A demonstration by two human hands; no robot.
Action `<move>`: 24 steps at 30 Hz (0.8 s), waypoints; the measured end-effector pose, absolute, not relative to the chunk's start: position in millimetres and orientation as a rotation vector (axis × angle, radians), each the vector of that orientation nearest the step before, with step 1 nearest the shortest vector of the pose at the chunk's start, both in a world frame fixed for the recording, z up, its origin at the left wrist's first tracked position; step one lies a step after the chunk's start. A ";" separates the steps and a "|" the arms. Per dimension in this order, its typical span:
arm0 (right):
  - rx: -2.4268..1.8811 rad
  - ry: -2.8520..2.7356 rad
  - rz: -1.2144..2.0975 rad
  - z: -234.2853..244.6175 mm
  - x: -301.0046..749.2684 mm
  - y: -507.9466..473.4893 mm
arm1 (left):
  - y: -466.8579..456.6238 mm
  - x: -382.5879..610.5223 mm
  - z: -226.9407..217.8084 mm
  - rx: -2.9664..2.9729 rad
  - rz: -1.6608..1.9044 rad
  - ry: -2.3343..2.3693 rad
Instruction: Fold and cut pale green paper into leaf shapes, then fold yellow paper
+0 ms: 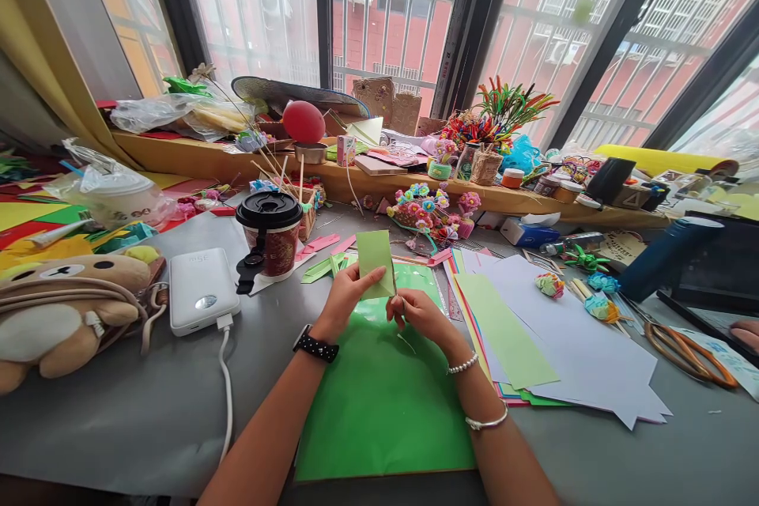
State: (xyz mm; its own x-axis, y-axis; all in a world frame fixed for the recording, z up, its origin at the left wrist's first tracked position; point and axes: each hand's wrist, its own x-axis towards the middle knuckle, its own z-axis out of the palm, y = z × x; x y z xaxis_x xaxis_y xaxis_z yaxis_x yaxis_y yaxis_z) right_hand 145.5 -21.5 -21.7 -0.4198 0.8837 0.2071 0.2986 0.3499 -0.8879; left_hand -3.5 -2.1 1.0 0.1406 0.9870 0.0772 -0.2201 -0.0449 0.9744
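My left hand (347,296) pinches a light green paper rectangle (375,253) upright between thumb and fingers. At the paper's lower right edge, my right hand (418,312) is closed on what look like small scissors (395,288), mostly hidden by the fingers. A thin pale paper sliver (406,342) shows just below that hand. Under both hands lies a shiny green sheet (385,411). Folded green paper strips (323,269) lie beyond my left hand.
Left are a lidded cup (278,241), a white power bank (202,292) with a cable, and a plush bear (71,316). Right are stacked paper sheets (569,316), orange-handled scissors (691,356) and a dark blue bottle (667,257). Crafts crowd the window ledge (356,182). Another person's hand (745,332) shows far right.
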 end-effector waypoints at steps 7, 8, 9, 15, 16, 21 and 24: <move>-1.011 -1.946 1.045 -18.9 145.9 -22.4 | -4.2 -3.3 4.4 1.111 1.230 0.907; -1.012 -1.952 1.042 -18.2 145.8 -22.7 | -4.3 -3.3 4.5 1.108 1.229 0.906; -1.016 -1.958 1.041 -17.4 145.7 -23.1 | -4.3 -3.3 4.4 1.109 1.228 0.905; -1.049 -1.986 1.021 -17.0 146.1 -23.7 | -3.6 -3.6 3.8 1.120 1.219 0.927; -1.049 -1.988 1.013 -17.6 146.2 -23.5 | -3.6 -3.6 3.8 1.122 1.214 0.930; -1.034 -1.990 1.001 -19.2 146.1 -22.5 | -3.6 -3.5 3.5 1.129 1.223 0.937; -1.028 -1.991 1.016 -19.0 146.0 -22.7 | -3.5 -3.4 3.5 1.126 1.232 0.935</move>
State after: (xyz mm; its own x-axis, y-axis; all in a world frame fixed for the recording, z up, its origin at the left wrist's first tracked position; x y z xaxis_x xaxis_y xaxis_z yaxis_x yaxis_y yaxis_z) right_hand 146.0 -22.7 -19.0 -0.4662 0.8611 0.2031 0.3408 0.3866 -0.8570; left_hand -3.4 -3.5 3.5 0.1273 0.9908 0.0462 -0.2223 -0.0169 0.9748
